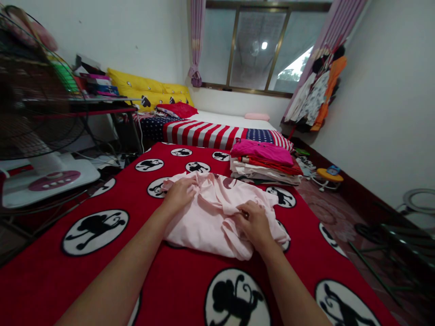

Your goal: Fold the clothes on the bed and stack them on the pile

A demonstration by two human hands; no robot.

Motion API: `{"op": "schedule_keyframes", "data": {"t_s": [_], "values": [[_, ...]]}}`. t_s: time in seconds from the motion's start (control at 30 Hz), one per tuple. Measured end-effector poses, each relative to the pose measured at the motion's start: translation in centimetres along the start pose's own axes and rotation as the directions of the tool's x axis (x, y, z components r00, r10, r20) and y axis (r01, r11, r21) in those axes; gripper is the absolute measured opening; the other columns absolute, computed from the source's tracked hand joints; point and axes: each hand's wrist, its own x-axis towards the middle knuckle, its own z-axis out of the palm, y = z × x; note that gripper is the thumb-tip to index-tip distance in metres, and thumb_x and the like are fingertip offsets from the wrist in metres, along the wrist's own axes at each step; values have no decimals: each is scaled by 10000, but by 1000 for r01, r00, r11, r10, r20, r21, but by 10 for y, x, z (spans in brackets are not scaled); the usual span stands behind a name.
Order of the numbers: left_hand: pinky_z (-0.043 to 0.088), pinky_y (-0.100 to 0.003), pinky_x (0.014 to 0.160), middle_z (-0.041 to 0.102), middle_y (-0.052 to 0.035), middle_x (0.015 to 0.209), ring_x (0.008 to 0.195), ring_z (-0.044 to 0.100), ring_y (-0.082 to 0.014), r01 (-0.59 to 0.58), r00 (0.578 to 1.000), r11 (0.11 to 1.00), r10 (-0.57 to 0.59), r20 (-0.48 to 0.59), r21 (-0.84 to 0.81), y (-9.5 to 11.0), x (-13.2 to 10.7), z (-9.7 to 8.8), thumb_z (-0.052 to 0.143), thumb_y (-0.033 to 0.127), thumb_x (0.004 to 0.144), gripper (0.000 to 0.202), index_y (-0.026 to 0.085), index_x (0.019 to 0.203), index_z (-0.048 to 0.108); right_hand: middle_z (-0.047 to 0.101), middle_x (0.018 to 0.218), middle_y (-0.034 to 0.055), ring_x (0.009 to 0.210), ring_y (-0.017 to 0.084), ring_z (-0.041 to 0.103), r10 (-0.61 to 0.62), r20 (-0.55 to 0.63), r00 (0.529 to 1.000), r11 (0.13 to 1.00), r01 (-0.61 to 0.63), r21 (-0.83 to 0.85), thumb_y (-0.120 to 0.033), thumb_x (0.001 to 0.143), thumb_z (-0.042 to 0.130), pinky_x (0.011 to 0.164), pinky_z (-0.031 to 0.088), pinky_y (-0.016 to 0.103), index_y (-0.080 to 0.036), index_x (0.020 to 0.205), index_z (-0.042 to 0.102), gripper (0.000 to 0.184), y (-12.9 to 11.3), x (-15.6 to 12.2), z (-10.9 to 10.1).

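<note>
A pale pink garment (210, 217) lies crumpled on a red blanket with black-and-white monkey circles (170, 280). My left hand (179, 192) rests on the garment's upper left part, fingers curled into the cloth. My right hand (255, 222) presses on its right side, fingers pinching a fold of the fabric. Both forearms reach in from the bottom of the view. Just beyond the garment stands a stack of folded clothes (263, 165) with a magenta piece on top.
A stars-and-stripes cover (210, 133) and yellow pillows (149, 90) lie farther up the bed. A standing fan (37, 113) and a cluttered desk (98, 102) are at the left. Clothes (319, 95) hang by the window; a small yellow stool (329, 176) sits on the floor at right.
</note>
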Motion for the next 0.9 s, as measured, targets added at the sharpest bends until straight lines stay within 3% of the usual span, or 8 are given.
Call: {"op": "schedule_keyframes", "data": {"t_s": [0.07, 0.17, 0.33, 0.5, 0.63, 0.73, 0.83, 0.9], "values": [[411, -390, 1030, 628, -127, 1228, 1152, 561, -264, -2, 1000, 1000, 2, 4, 28, -4, -1, 4, 541, 187, 733, 441, 138, 1159, 643, 594, 750, 13, 729, 169, 533, 114, -79, 990, 932, -80, 352, -227, 755, 589, 682, 406, 282, -198, 743, 650, 69, -3, 2, -9], [360, -404, 1077, 525, -158, 1348, 1262, 472, -280, 27, 1000, 998, -27, 0, 57, -5, -4, 8, 570, 205, 728, 625, 112, 1342, 493, 580, 683, -34, 592, 120, 498, 304, -51, 951, 587, -144, 797, -283, 733, 614, 543, 371, 219, -200, 767, 616, 89, -10, 4, -29], [419, -375, 1008, 565, -121, 1292, 1167, 548, -262, 54, 998, 996, -53, -21, 64, 8, -7, 3, 571, 221, 752, 555, 175, 1305, 547, 655, 713, -17, 596, 137, 571, 355, 52, 933, 253, -150, 956, -295, 657, 646, 565, 456, 249, -188, 779, 658, 163, -13, 4, -55], [485, -293, 786, 718, -62, 960, 846, 653, -202, 136, 970, 990, -143, -199, -47, 16, -2, -15, 487, 244, 829, 301, 205, 1011, 723, 651, 643, -26, 630, 173, 624, 418, -103, 903, 254, -7, 967, -280, 684, 629, 700, 519, 336, -205, 706, 636, 79, 16, 10, -60], [479, -245, 659, 716, -43, 820, 700, 641, -167, 174, 861, 946, -281, -423, -274, 21, 4, -33, 517, 314, 830, 295, 164, 990, 713, 653, 655, -36, 633, 159, 620, 518, -205, 830, 273, 66, 960, -241, 665, 639, 717, 516, 332, -197, 716, 641, 67, 36, 17, -61], [484, -280, 801, 695, -52, 932, 878, 633, -192, 112, 765, 977, -201, -612, -182, 27, 6, -48, 551, 296, 821, 224, 182, 927, 711, 658, 699, -43, 632, 131, 602, 557, -233, 797, 310, 61, 949, -216, 634, 678, 660, 496, 274, -181, 752, 650, 126, 36, 18, -61], [444, -315, 936, 657, -72, 1050, 1029, 590, -204, -2, 663, 990, -103, -742, -139, 35, 6, -62, 555, 243, 829, 164, 181, 903, 688, 662, 740, -35, 623, 118, 584, 512, -206, 834, 371, 1, 929, -264, 644, 713, 583, 454, 229, -169, 815, 662, 202, 22, 15, -64], [476, -291, 870, 670, -62, 977, 943, 619, -184, -85, 667, 962, -139, -732, -261, 42, 6, -68, 533, 237, 850, 166, 174, 922, 669, 652, 730, -26, 589, 116, 567, 447, -145, 883, 436, -74, 897, -342, 685, 717, 529, 423, 216, -169, 850, 660, 246, 9, 12, -65]]}}
